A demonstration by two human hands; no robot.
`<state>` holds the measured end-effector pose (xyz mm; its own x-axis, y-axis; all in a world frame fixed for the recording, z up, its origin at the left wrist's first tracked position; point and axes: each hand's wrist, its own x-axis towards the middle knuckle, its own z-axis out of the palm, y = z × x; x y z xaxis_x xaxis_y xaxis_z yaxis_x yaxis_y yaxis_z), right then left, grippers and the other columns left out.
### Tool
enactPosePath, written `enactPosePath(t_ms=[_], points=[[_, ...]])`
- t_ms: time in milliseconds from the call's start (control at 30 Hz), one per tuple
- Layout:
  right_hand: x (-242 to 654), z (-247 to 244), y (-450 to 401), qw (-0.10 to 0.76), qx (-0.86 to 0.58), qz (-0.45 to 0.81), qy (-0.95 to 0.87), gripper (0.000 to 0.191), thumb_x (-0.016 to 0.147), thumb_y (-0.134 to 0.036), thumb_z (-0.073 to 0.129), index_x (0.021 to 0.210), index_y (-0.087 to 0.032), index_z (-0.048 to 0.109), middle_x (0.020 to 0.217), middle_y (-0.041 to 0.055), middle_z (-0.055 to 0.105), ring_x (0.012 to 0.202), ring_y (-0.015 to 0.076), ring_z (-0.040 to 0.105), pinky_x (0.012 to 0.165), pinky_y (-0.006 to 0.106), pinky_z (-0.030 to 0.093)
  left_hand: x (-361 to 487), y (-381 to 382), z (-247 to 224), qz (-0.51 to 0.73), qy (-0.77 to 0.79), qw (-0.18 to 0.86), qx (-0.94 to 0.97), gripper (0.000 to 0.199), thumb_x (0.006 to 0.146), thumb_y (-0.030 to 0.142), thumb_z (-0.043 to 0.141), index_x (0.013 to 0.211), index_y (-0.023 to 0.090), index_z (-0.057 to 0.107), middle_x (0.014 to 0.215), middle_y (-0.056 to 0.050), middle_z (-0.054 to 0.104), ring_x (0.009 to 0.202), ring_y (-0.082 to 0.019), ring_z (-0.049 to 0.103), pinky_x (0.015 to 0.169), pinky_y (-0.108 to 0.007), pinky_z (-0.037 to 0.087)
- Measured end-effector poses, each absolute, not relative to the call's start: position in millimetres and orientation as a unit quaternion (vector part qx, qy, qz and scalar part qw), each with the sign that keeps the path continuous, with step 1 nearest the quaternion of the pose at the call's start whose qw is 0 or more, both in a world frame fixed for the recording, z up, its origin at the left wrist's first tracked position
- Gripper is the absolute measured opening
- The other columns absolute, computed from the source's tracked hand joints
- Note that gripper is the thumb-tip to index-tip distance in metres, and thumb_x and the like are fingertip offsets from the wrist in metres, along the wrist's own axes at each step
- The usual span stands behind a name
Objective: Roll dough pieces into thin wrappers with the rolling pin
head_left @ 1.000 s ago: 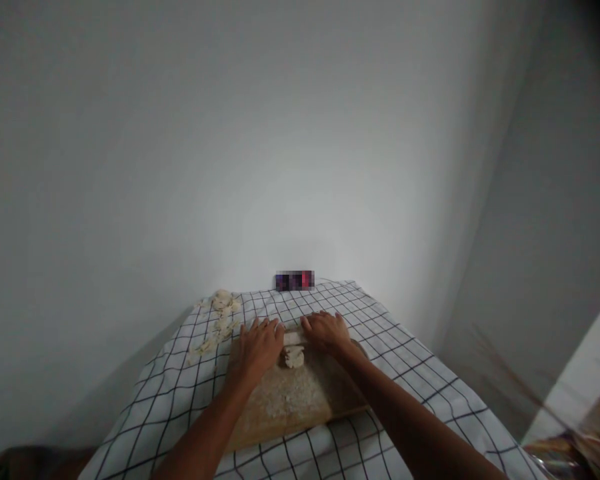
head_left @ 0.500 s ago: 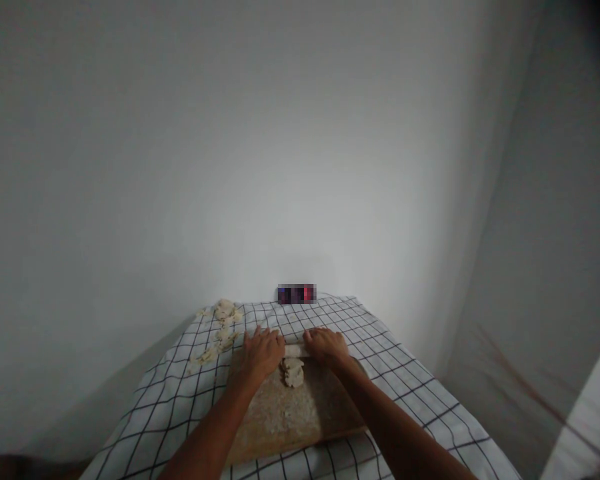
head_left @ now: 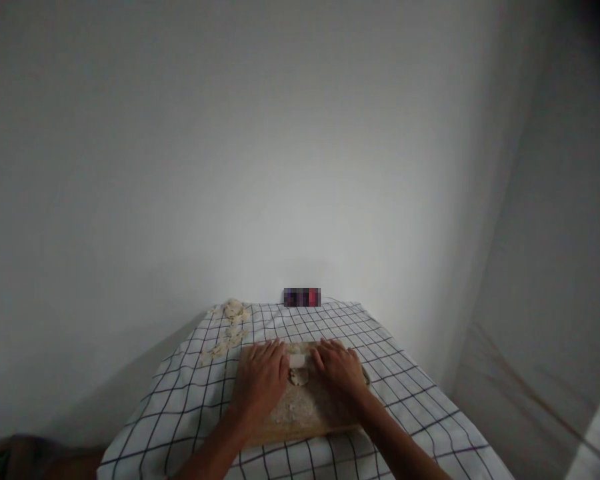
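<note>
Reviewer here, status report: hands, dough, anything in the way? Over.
Left hand and right hand palm-down over pin. Dough on board, at pin's near side. No obstruction seen; scraps off board, far left.

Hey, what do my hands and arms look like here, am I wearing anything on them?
Your left hand and right hand look ungloved. The left forearm and right forearm are bare, with no sleeve, watch or bracelet visible. Nails and any thin ring are too small to make out.
</note>
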<state>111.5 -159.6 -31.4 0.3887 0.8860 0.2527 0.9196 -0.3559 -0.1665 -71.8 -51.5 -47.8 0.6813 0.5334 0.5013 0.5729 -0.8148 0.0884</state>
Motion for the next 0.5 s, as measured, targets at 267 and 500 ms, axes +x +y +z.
enactPosePath(t_ms=[267, 500], points=[[100, -47, -195, 0.181, -0.805, -0.063, -0.562, 0.048, 0.116, -0.051, 0.04, 0.139, -0.03, 0.076, 0.161, 0.0061, 0.062, 0.152, 0.0278, 0.055, 0.128, 0.049, 0.04, -95, -70, -59, -0.285, -0.268, 0.029, -0.92, 0.049, 0.11, 0.031, 0.04, 0.147, 0.025, 0.072, 0.152, -0.01, 0.07, 0.142, -0.031, 0.066, 0.127, -0.058, 0.048], [107, -44, -189, 0.185, -0.804, -0.045, -0.563, 0.05, 0.116, -0.053, 0.039, 0.135, -0.031, 0.079, 0.163, 0.0047, 0.06, 0.157, 0.0265, 0.049, 0.13, 0.049, 0.037, -90, -66, -55, -0.283, -0.273, 0.011, -0.919, 0.05, 0.111, 0.031, 0.037, 0.14, 0.022, 0.076, 0.152, -0.012, 0.07, 0.141, -0.03, 0.067, 0.124, -0.053, 0.052]])
